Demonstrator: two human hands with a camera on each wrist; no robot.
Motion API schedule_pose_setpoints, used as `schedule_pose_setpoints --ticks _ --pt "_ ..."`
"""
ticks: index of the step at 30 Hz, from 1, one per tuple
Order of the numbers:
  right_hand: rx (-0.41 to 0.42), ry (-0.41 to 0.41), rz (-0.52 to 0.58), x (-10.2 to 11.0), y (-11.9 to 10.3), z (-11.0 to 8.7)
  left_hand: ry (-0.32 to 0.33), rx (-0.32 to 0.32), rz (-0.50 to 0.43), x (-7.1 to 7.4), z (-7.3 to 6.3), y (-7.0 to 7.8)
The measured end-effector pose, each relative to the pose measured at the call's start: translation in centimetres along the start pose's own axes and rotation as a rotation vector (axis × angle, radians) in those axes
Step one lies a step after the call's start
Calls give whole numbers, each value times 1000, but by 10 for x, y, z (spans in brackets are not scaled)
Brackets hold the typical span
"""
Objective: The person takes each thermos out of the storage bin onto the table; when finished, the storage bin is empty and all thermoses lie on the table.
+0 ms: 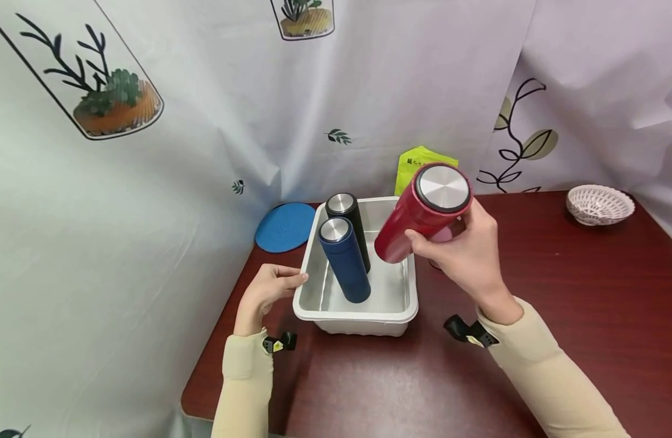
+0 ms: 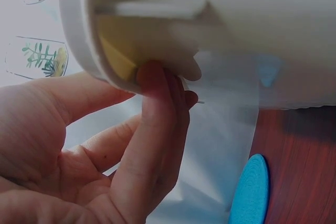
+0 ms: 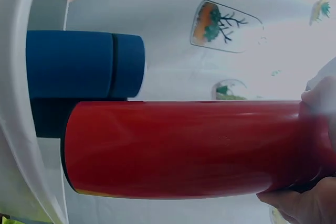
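My right hand [image 1: 464, 243] grips a red thermos flask [image 1: 407, 225] near its silver-topped lid and holds it tilted over the right side of a white plastic basin [image 1: 358, 316]. In the right wrist view the red flask [image 3: 184, 150] spans the picture, its base near the basin's rim. Inside the basin stand a blue thermos flask [image 1: 347, 267] and, behind it, a black one [image 1: 360, 228]. My left hand [image 1: 267, 292] pinches the basin's left rim between thumb and fingers; the left wrist view shows the fingers [image 2: 157, 108] curled under the lip.
A round blue woven mat [image 1: 285, 227] lies at the table's back left. Behind the basin is a yellow-green packet [image 1: 423, 159]. A white woven basket [image 1: 600, 204] sits at the back right of the dark red table [image 1: 577, 292]. Printed cloth hangs behind and left.
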State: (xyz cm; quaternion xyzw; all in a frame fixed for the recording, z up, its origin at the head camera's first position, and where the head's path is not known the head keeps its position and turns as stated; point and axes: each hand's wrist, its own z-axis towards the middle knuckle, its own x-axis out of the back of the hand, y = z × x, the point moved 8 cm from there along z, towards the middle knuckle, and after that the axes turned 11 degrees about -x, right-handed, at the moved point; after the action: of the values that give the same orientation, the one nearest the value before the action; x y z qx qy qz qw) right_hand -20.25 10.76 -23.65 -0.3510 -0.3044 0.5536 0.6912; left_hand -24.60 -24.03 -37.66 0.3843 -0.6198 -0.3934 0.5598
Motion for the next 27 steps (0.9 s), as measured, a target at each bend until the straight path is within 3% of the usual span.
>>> schedule_pose_setpoints --ticks 12,27 --pt "-5 116 -71 28 4 -4 -2 19 -2 1 0 -4" --pt "-75 182 -167 55 21 -8 -9 27 31 2 1 -2"
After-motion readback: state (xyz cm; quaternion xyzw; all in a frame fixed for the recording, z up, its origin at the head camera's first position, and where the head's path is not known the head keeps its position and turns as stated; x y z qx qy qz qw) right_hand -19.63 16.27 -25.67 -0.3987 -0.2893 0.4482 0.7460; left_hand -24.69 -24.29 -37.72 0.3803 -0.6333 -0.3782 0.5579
